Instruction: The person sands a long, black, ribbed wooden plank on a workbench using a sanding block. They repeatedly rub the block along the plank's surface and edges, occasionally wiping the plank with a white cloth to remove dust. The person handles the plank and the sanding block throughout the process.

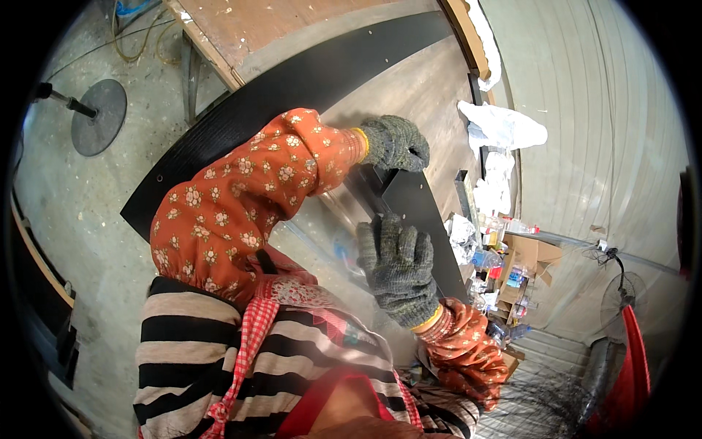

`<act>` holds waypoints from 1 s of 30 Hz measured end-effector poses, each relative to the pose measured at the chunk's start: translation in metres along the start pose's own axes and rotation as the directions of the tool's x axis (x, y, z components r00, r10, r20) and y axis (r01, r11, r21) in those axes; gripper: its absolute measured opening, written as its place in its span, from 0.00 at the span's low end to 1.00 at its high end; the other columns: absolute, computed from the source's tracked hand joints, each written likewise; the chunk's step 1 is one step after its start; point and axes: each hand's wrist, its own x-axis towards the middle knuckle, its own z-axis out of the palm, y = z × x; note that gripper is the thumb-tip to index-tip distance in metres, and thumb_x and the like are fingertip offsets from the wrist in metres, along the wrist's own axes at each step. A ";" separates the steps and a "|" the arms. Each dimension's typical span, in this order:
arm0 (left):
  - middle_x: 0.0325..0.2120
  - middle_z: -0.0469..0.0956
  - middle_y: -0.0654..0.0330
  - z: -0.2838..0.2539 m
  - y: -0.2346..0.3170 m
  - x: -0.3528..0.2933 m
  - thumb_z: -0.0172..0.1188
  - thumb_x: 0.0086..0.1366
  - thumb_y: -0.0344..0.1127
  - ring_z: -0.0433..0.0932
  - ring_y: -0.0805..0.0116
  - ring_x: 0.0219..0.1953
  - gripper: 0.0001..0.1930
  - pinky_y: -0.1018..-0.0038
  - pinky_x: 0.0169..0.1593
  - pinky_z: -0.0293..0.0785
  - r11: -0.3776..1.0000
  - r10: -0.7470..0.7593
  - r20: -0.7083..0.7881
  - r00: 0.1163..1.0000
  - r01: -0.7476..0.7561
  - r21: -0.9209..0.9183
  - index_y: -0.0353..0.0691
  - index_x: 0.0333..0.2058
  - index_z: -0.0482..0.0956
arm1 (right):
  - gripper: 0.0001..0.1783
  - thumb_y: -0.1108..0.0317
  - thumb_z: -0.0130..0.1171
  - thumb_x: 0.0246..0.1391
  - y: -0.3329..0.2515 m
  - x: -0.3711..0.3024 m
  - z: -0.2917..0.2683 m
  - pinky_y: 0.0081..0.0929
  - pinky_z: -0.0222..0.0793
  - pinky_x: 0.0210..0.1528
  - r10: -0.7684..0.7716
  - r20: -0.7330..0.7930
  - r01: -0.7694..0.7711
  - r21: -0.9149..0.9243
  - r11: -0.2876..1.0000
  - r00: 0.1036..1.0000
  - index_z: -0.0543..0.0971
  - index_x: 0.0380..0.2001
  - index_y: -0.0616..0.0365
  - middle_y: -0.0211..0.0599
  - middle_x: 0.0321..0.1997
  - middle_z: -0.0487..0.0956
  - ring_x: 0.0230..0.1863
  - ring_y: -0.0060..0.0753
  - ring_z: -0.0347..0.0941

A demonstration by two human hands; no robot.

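Observation:
Both my hands wear grey knit gloves with yellow cuffs, below orange floral sleeves. My left hand (pixel 397 143) is curled closed over the worktable, beside the upper end of a black panel (pixel 418 201). Whatever its fingers hold, if anything, is hidden. Lower down, my right hand (pixel 399 272) lies with its fingers stretched out and slightly apart at the near edge of the same panel. Its fingertips reach the panel's dark edge, and the thumb side is partly hidden. A long black board (pixel 322 62) runs along the far left of the table, passing behind my left arm.
The brown tabletop (pixel 439 84) lies beyond my left hand. White cloth or plastic (pixel 504 126) hangs at the right edge, near a metal bar (pixel 466 194). Bottles and a cardboard box (pixel 530 256) clutter the right side. A fan (pixel 623 300) stands by the wall; a round base (pixel 99 117) is on the floor.

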 end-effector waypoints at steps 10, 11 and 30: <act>0.45 0.82 0.57 -0.009 0.018 0.000 0.63 0.60 0.50 0.77 0.56 0.50 0.17 0.62 0.57 0.70 0.991 -0.094 0.081 0.992 0.100 -0.084 0.47 0.42 0.86 | 0.30 0.64 0.56 0.55 -0.006 -0.005 -0.009 0.62 0.66 0.54 0.187 0.040 -0.192 0.226 0.955 0.981 0.70 0.60 0.64 0.61 0.62 0.70 0.58 0.59 0.67; 0.44 0.82 0.57 -0.010 0.021 -0.001 0.63 0.60 0.49 0.77 0.56 0.50 0.17 0.62 0.57 0.70 0.991 -0.109 0.078 0.991 0.115 -0.067 0.47 0.42 0.86 | 0.30 0.60 0.58 0.55 -0.006 -0.013 -0.006 0.57 0.66 0.50 0.240 0.070 -0.250 0.270 0.930 0.968 0.71 0.60 0.60 0.55 0.61 0.72 0.56 0.52 0.69; 0.44 0.82 0.55 0.002 0.010 0.004 0.62 0.63 0.47 0.78 0.55 0.50 0.16 0.63 0.58 0.71 0.999 0.021 0.028 0.999 -0.020 -0.039 0.45 0.42 0.86 | 0.39 0.40 0.65 0.46 -0.046 -0.077 0.064 0.45 0.61 0.57 0.790 0.057 -0.727 0.436 0.530 0.610 0.75 0.58 0.48 0.39 0.58 0.74 0.50 0.43 0.68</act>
